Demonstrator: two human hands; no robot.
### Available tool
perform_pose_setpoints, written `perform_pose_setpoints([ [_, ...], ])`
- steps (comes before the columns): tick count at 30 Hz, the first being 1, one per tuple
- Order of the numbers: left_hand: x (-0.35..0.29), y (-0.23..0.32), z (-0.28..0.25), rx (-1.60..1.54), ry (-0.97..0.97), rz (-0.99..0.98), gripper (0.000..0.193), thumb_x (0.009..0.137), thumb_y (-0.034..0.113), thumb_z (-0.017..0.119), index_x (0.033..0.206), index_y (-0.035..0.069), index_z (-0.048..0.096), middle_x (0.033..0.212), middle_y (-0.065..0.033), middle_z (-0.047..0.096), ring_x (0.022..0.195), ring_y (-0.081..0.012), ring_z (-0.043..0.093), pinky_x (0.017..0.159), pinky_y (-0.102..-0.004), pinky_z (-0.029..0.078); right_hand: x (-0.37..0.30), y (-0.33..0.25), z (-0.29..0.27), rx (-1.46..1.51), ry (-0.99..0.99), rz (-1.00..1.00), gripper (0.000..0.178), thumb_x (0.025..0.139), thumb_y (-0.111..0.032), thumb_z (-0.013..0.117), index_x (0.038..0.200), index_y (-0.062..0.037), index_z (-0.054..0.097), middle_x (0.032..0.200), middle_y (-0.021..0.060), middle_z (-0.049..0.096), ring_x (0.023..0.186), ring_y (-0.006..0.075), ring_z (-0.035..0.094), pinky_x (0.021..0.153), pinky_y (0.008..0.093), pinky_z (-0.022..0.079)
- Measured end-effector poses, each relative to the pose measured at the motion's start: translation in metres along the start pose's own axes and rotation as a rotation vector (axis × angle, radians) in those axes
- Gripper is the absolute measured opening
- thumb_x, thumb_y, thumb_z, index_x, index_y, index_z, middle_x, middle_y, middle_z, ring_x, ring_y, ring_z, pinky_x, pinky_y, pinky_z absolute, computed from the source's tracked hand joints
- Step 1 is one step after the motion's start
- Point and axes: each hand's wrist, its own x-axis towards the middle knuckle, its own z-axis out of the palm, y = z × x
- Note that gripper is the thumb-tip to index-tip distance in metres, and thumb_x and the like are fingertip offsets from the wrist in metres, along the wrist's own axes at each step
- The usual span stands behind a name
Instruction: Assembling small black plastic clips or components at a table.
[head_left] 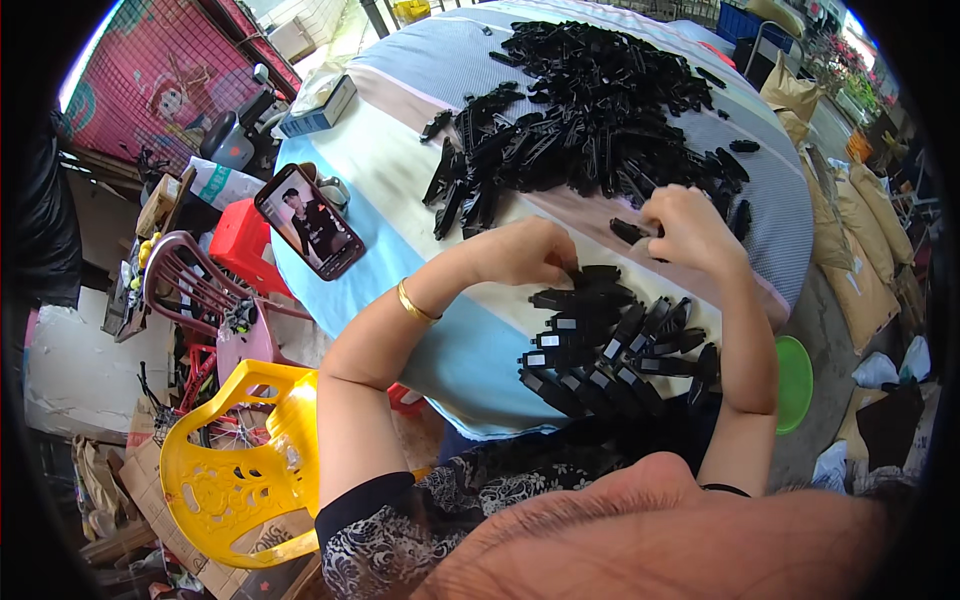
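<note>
My left hand (535, 250), with a gold bangle at its wrist, bends down over the near group of black plastic pieces. Its closed fingertips pinch the end of one black piece (598, 274) at the top of that group. To the right, my right hand (690, 228) is closed, thumb and fingers on another small black plastic piece (628, 232) above the cloth. Between my forearms lie several elongated black pieces (590, 385) in rough rows, some with pale rectangular patches. Their exact kind cannot be made out.
A large heap of black pieces (610, 90) covers the table's far side. The round table wears a striped cloth (400, 220). A propped phone (310, 222) and tissue box (320, 107) stand left. Around it are a yellow chair (190, 480), red stool (240, 245) and green basin (794, 385).
</note>
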Motion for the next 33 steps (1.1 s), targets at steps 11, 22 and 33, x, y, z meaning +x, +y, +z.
perform_pose_setpoints([
  [11, 0.023, -0.033, 0.021, 0.156, 0.445, 0.188, 0.022, 0.069, 0.005, 0.067, 0.090, 0.002, 0.063, 0.084, -0.0114, 0.060, 0.080, -0.0298, 0.059, 0.073, -0.0364, 0.050, 0.039, 0.014, 0.034, 0.384, 0.501, -0.060, 0.014, 0.078, -0.011, 0.062, 0.089, -0.0031, 0.067, 0.085, 0.0132, 0.064, 0.080, 0.0301, 0.059, 0.072, 0.0368, 0.047],
  [22, 0.013, -0.014, 0.016, 0.144, 0.391, 0.122, 0.021, 0.069, 0.002, 0.066, 0.089, 0.002, 0.062, 0.092, -0.0124, 0.056, 0.084, -0.0297, 0.058, 0.077, -0.0352, 0.049, 0.046, 0.041, 0.036, -0.022, 0.461, 0.167, 0.021, 0.070, -0.009, 0.066, 0.090, -0.0052, 0.063, 0.090, 0.0069, 0.060, 0.091, 0.0262, 0.056, 0.078, 0.0380, 0.047],
  [33, -0.004, 0.003, 0.016, 0.358, 0.240, 0.312, 0.017, 0.071, 0.002, 0.063, 0.086, 0.005, 0.057, 0.090, -0.0113, 0.053, 0.091, -0.0309, 0.052, 0.080, -0.0380, 0.046, 0.024, -0.012, 0.026, -0.031, 0.329, -0.204, 0.012, 0.063, -0.003, 0.063, 0.075, -0.0063, 0.061, 0.080, 0.0093, 0.056, 0.080, 0.0273, 0.057, 0.068, 0.0388, 0.046],
])
